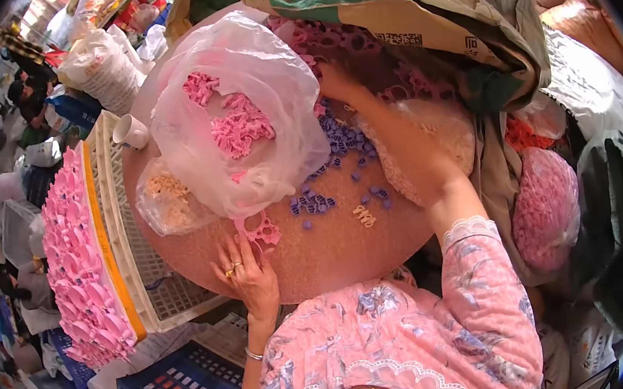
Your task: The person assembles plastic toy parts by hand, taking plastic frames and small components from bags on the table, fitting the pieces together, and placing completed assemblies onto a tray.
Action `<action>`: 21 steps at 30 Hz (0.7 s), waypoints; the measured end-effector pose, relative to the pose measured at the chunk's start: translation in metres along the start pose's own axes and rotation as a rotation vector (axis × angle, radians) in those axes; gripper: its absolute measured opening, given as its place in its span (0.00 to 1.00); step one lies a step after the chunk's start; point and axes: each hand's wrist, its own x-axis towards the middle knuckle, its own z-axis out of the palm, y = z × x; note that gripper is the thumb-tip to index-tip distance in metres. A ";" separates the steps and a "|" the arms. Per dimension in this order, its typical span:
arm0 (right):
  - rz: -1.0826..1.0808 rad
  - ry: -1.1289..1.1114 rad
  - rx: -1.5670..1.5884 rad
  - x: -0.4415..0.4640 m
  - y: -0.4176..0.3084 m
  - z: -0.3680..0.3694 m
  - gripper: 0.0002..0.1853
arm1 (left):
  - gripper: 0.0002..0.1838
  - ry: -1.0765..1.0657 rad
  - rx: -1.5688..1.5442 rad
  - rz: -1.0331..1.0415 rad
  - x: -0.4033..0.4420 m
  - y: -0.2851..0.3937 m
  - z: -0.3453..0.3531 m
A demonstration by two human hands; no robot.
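Note:
My left hand (248,273), with rings on a finger, lies at the near left edge of the round table with its fingers stretched out. Its fingertips are at a flat pink plastic piece (262,231) with ring-shaped openings. My right hand (334,84) reaches across to the pink plastic pieces (344,39) at the mouth of a large woven sack (415,20); its fingers are too unclear to tell whether they hold one. Between the hands stands an open clear plastic bag (285,83) with pink pieces (242,129) inside. Small blue-purple parts (343,138) lie beside it.
Several cream parts (364,216) lie on the table (334,260). Bags of cream parts (167,191) (434,136) flank the pile. A white cup (130,131) stands near a crate (120,214) at left, alongside pink pieces (79,257). A blue basket (187,382) is below.

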 end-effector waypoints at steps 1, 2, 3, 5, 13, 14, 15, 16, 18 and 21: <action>-0.029 -0.017 0.146 0.003 0.009 0.001 0.33 | 0.36 0.003 0.048 0.028 0.002 0.002 -0.004; -0.061 -0.033 0.293 0.005 0.020 -0.001 0.31 | 0.36 0.010 0.096 0.055 0.005 0.004 -0.007; -0.094 -0.047 0.438 0.005 0.024 -0.007 0.29 | 0.36 -0.031 0.091 0.054 0.009 0.005 -0.010; -0.048 -0.035 0.449 0.001 0.030 -0.016 0.25 | 0.37 -0.115 0.074 0.054 0.016 0.009 -0.014; -0.116 0.020 0.468 -0.102 -0.014 -0.127 0.14 | 0.41 -0.086 0.076 -0.079 0.032 -0.009 0.009; -0.235 0.049 0.426 -0.132 -0.029 -0.146 0.12 | 0.41 -0.091 0.046 -0.083 0.033 -0.009 0.010; -0.351 0.073 0.396 -0.165 -0.044 -0.158 0.11 | 0.42 -0.105 0.019 -0.093 0.031 -0.009 0.009; -0.301 -0.066 0.460 -0.197 -0.059 -0.162 0.12 | 0.41 -0.086 0.009 -0.070 0.029 -0.007 0.005; -0.245 -0.245 0.532 -0.252 -0.082 -0.151 0.15 | 0.40 -0.014 0.016 -0.034 0.027 -0.001 -0.007; -0.371 -0.323 0.697 -0.298 -0.116 -0.106 0.14 | 0.38 0.121 -0.095 0.053 0.019 -0.004 -0.017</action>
